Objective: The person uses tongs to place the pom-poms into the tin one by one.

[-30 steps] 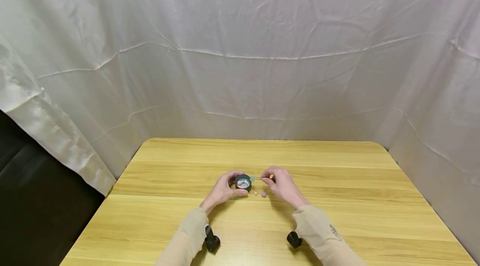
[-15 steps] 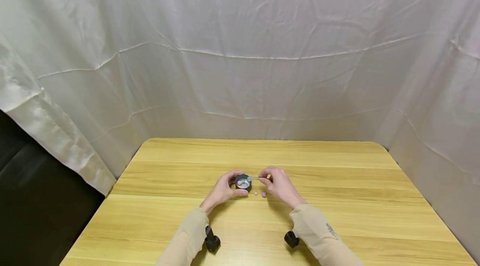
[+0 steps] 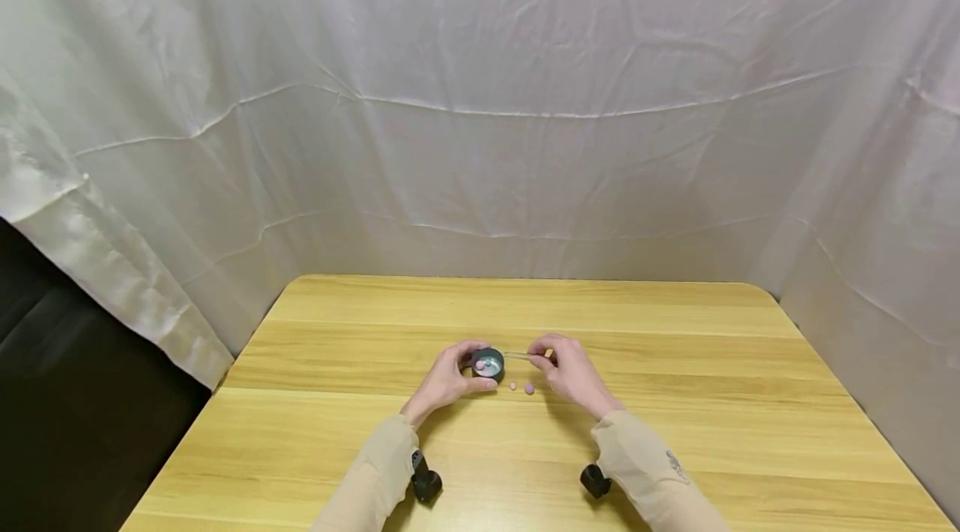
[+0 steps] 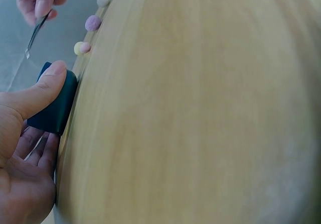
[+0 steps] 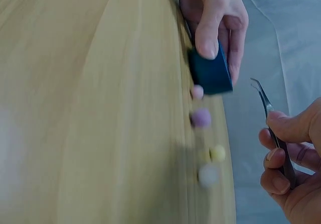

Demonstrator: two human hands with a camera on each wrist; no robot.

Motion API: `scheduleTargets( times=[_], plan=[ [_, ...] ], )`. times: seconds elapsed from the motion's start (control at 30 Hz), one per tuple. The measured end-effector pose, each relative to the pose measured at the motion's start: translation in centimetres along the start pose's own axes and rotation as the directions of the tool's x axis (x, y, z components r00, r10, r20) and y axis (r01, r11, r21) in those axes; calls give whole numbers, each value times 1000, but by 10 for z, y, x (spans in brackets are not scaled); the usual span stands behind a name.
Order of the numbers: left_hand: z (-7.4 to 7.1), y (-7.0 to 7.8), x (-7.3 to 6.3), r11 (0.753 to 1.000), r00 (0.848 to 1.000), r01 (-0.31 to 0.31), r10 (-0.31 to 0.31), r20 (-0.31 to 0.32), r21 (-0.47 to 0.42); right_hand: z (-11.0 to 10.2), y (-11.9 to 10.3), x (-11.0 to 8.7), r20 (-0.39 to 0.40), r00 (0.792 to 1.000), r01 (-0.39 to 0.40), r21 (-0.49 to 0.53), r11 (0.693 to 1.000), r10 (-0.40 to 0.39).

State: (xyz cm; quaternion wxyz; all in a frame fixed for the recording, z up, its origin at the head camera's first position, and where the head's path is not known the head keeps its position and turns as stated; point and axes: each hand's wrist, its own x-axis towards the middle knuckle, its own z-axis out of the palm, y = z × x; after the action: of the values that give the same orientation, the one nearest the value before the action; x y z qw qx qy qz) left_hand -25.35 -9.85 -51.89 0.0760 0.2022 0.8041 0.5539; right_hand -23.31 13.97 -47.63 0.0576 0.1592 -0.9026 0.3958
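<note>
My left hand (image 3: 448, 378) grips a small round dark cup (image 3: 500, 373) on the table, thumb on the near side. Inside it show a pink pom-pom (image 3: 480, 365) and something teal beside it. Bent-tip tweezers (image 5: 267, 107) are pinched in my right hand (image 3: 567, 369), just right of the cup. Their tips are slightly apart, with nothing between them. Near the cup lie a small pale pink pom-pom (image 5: 197, 92) and a purple pom-pom (image 5: 201, 117). The right wrist view also shows a yellow pom-pom (image 5: 217, 153) and a white pom-pom (image 5: 207, 175).
A wood-grain table (image 3: 360, 307) lies under both hands. Pale curtains (image 3: 480, 173) hang behind it and along the sides. Black camera mounts (image 3: 426, 484) stick out from both wrists, low over the table.
The tweezers carried a teal pom-pom leftward over the cup and let it go there. Now they have drawn back right with empty tips. My left hand and the cup have stayed put.
</note>
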Motion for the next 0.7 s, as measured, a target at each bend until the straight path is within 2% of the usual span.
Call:
scheduleTargets(
  times=[0.13,0.3,0.43,0.7],
  plan=[
    [1,-1,0,1000,1000,-1,1,-4,23,-12,14,-6,-20,1000,15,-23,1000,-16],
    [0,-1,0,999,1000,-21,21,-10,24,-28,30,-11,-30,1000,-7,-46,999,6],
    [1,-1,0,999,999,-32,32,-7,7,-38,40,-15,14,1000,-5,-71,997,6],
    [0,-1,0,1000,1000,-28,28,-4,3,-55,51,-20,140,988,77,-77,994,-66]
  ],
)
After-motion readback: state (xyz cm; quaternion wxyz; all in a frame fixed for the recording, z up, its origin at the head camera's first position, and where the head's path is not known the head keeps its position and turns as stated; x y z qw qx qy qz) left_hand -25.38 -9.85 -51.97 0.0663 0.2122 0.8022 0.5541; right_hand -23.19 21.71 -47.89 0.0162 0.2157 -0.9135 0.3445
